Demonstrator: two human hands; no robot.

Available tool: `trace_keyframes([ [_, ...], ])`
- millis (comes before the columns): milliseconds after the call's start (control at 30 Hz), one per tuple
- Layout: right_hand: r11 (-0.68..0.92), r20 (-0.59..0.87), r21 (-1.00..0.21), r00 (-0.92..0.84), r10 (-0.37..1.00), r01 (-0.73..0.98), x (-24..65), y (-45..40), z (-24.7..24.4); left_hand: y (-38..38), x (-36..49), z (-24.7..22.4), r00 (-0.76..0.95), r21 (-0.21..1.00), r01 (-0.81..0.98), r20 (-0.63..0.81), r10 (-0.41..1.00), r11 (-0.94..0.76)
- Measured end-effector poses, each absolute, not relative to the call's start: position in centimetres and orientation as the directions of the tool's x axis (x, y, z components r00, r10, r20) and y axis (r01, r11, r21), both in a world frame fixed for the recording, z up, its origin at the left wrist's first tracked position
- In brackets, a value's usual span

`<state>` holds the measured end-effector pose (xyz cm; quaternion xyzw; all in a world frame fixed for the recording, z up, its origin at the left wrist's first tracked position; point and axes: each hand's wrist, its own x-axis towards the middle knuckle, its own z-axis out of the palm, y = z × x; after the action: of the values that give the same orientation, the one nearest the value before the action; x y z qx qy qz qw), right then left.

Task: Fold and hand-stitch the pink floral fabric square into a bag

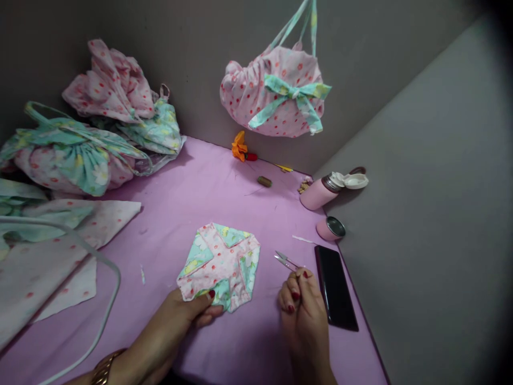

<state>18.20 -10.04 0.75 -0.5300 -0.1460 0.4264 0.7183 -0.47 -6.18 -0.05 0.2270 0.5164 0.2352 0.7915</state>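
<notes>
A small patchwork piece of pink dotted and green floral fabric is held over the purple cloth. My left hand grips its lower edge, thumb on top and fingers underneath. To the right, my right hand is closed, fingertips pinched together; anything between them is too small to make out. Small silver thread snips lie just beyond those fingertips, their handles partly hidden by the fingers. A black phone lies beside my right hand.
Fabric bags and loose cloth cover the left side, crossed by a grey cable. A pink dotted bag hangs above the back. A thread spool, pink bottle and pink cup stand or lie farther back.
</notes>
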Motion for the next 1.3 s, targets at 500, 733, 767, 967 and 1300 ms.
trace_keyframes([
  [500, -0.209, -0.184, -0.971, 0.194, 0.964, 0.115, 15.5, -11.0, -1.2, -6.6, -1.5, -1.0, 0.426, 0.591, -0.202, -0.665, 0.613, 0.781],
  [733, 0.018, 0.000, -0.855, -0.034, 0.999, 0.518, 13.8, -11.6, -1.7, -6.6, -1.5, -0.7, 0.416, 0.598, -0.189, -0.669, 0.615, 0.779],
  [767, 0.016, 0.001, -0.852, -0.029, 1.000, 0.523, 13.8, -11.5, -1.8, -6.5, -1.5, -0.8, 0.414, 0.597, -0.191, -0.671, 0.616, 0.779],
  [967, -0.010, -0.023, -0.828, -0.017, 1.000, 0.561, 13.9, -11.5, -1.9, -6.4, -1.4, -0.6, 0.409, 0.600, -0.171, -0.679, 0.610, 0.782],
  [1300, 0.048, -0.034, -0.715, -0.103, 0.994, 0.697, 14.1, -11.2, -1.5, -6.1, -1.0, 0.2, 0.384, 0.646, -0.114, -0.672, 0.633, 0.755],
])
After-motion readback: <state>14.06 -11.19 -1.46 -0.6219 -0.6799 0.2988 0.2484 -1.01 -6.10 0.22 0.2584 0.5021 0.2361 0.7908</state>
